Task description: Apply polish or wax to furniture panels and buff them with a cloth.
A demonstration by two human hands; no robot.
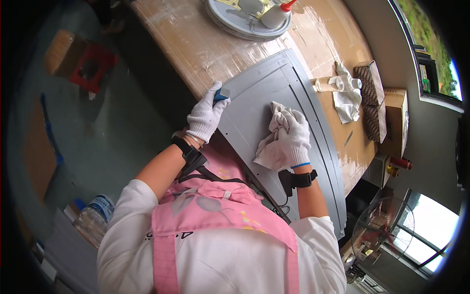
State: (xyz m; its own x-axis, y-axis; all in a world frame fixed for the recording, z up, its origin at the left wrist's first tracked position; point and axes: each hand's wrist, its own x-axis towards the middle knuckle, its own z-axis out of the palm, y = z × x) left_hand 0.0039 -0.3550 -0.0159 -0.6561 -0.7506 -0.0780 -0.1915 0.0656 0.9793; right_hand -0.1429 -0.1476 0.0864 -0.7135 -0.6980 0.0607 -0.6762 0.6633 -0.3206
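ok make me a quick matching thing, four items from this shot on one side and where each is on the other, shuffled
1. blue block
2. crumpled cloth
3. squeeze bottle
4. plastic water bottle

a. on the round tray at the table's far end
b. pinched in the left hand at the grey panel's edge
c. down at the lower left, off the table
d. under the right hand on the panel

Pairs: 1-b, 2-d, 3-a, 4-c

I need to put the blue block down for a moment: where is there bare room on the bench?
Bare cardboard bench top lies between the grey panel and the round tray. The far panel, beyond the right hand, is bare too. It is crowded right of the panel: rags and boxes.
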